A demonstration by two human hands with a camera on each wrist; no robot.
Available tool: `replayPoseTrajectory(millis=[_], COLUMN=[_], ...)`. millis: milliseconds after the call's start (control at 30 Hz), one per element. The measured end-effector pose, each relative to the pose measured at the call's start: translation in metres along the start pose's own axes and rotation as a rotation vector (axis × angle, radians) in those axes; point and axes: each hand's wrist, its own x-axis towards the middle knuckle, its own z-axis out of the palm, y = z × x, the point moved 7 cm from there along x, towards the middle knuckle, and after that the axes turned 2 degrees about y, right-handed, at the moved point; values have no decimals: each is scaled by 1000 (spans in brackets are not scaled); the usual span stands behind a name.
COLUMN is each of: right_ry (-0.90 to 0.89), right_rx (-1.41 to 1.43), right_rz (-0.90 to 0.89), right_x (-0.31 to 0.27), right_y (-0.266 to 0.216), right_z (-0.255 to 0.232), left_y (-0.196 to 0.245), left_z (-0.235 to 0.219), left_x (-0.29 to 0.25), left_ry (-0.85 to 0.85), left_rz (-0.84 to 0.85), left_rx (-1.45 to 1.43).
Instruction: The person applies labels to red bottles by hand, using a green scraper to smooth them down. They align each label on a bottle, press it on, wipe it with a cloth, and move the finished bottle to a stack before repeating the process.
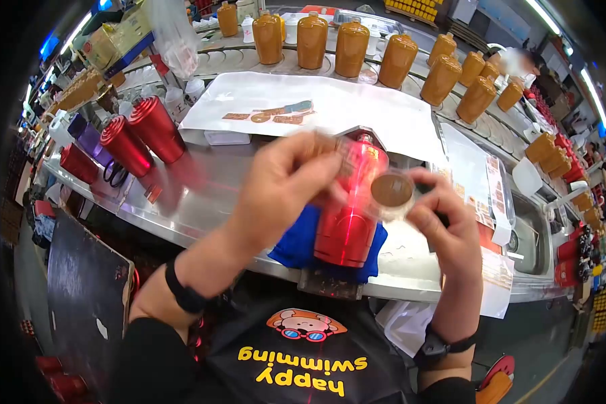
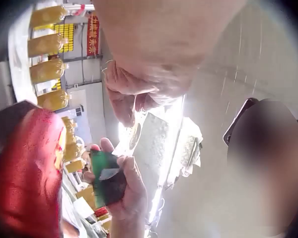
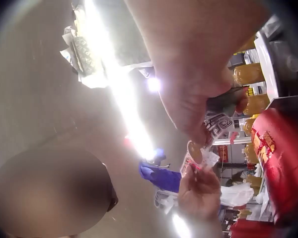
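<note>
Both hands hold a clear film with a round brown decal [image 1: 392, 190] and dark printed patterns, in front of a glossy red bottle [image 1: 350, 232]. My left hand [image 1: 283, 185] pinches one side of the film, blurred in the head view. The fingers and thumb of my right hand [image 1: 448, 219] pinch the other side. That hand also holds a flat dark green scraper [image 2: 107, 178], seen in the left wrist view. The bottle lies tilted on a blue cloth [image 1: 293, 246], a red light line running along it, its top toward a dark angled bracket [image 1: 367, 135].
A white decal sheet [image 1: 357, 111] with brown and blue prints lies behind the bottle. Red bottles [image 1: 126, 145] stand at left on the metal worktable [image 1: 202, 202]. Several brown bottles [image 1: 351, 50] line a conveyor at the back. A sink [image 1: 528, 236] is at right.
</note>
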Motion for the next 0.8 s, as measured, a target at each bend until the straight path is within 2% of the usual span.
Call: replayPoseTrajectory(millis=[67,200,267,367,567,800], right_ry=[-6,-30,7,38,131,123], right_rx=[53,46,118,47,-23,28], right_rz=[29,83,208,207,80,154], right_x=[-22,-47,-52,-53,-43,-38], right_y=[10,18,37,56,58,64], right_z=[11,23,28,31,34,38], left_y=[-26,-62,-77,-89,-93,-98], left_z=[-4,-14,-21,-28,-36,-41], left_x=[-29,-59,-64,-61,-61,-63], left_ry=[75,64,74,73,139,149], left_rz=[-128,-260,-301,-281,-260,-264], left_rx=[-138,-70,-50,7,5,-34])
